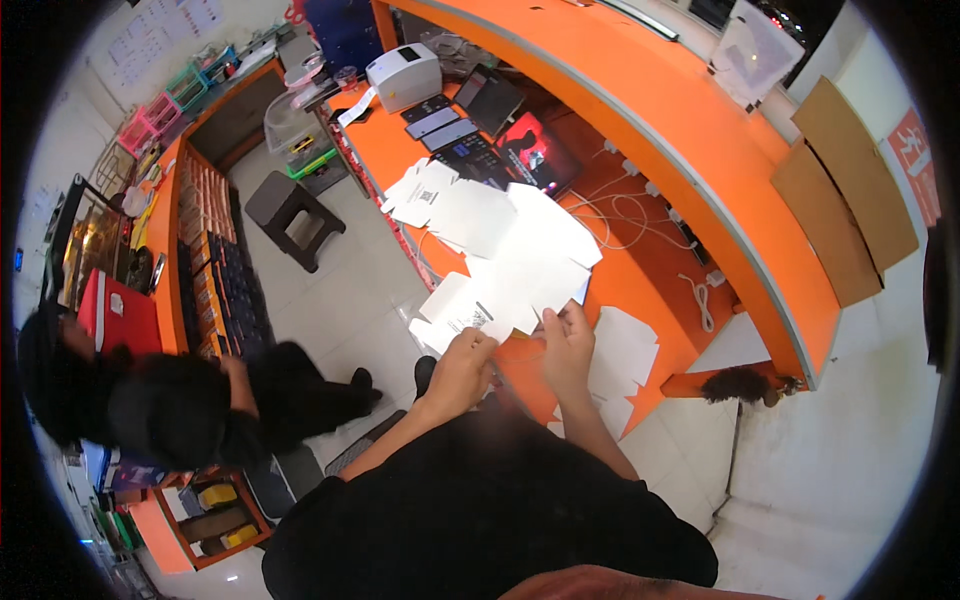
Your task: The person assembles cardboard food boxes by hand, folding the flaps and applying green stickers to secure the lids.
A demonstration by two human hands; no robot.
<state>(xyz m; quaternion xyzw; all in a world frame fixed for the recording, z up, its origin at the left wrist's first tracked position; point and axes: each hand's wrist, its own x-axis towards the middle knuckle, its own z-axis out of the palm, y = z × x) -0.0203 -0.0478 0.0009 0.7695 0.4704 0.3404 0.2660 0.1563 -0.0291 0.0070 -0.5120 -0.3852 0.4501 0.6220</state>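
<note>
A flat, unfolded white cardboard box (pixel 515 285) with cut flaps and a small printed code spans the space before me, over the orange counter. My left hand (pixel 460 372) is closed, its fingers pinching the near edge beside the printed flap. At the same edge, farther right, my right hand (pixel 568 348) pinches the cardboard between thumb and fingers. Another white box blank (pixel 435 200) lies beyond it on the counter, partly covered. Beside my right forearm rests one more white blank (pixel 625 350), its near part hidden by the arm.
A white label printer (pixel 404 75), a black tablet (pixel 488 98) and phones (pixel 440 128) stand farther back on the orange counter (pixel 640 255). Loose white cables (pixel 630 215) lie to the right under a raised shelf. A dark stool (pixel 292 215) and a seated person (pixel 180 400) are at left.
</note>
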